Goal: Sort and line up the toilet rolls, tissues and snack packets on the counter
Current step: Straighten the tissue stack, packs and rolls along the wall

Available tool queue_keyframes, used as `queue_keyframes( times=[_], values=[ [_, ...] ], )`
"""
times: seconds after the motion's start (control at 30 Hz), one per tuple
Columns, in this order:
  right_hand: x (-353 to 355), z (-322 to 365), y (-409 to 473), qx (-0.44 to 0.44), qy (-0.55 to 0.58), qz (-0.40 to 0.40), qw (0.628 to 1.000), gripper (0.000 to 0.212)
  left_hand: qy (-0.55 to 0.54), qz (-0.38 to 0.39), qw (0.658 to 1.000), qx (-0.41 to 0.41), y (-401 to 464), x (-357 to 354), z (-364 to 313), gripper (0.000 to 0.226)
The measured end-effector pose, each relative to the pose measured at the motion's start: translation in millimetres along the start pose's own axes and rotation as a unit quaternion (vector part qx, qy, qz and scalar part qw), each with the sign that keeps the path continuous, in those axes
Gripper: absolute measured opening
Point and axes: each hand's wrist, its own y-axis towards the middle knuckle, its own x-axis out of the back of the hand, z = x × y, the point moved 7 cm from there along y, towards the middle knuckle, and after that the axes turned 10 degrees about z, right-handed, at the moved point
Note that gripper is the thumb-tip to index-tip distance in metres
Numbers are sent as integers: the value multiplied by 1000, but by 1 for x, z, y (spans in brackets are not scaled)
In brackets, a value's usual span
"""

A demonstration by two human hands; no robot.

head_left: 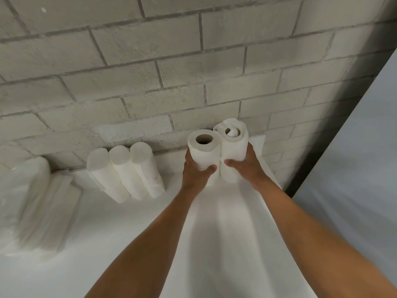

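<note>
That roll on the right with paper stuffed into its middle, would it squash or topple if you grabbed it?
Probably squashes a little: the right roll looks soft, its top edge already rumpled where the right hand grips it. It seems light, since one hand holds it. It may topple if nudged, as it appears to stand on another roll below.

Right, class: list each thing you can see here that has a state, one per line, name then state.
Left hand: grips the left roll.
Right hand: grips the right roll.
Left roll: upright, core open, touching the right roll.
Right roll: upright, loose paper tucked in its core.
Three rolls: upright, side by side, touching.
Tissue stack: blurred, against the wall.
</note>
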Motion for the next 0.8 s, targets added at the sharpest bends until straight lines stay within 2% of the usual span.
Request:
queue_keyframes(
  times=[0.17, 0.37, 0.57, 0.8],
  values=[
    [0, -14, 2, -17, -13, -21, 1000, 87, -6, 0, 1000, 0, 6, -1, 1, 95],
    [-5, -15, 0, -12, -12, -20, 1000, 80, -17, 1, 1000, 2, 6, -3, 1, 94],
    [-11, -13, -7, -15, -15, -55, 998, 80, -19, 2, 1000, 13, 7, -4, -1, 93],
    [-8, -13, -9, -32, -25, -78, 996, 88, -24, 7, 1000, -6, 6, 0, 1, 95]
  ],
)
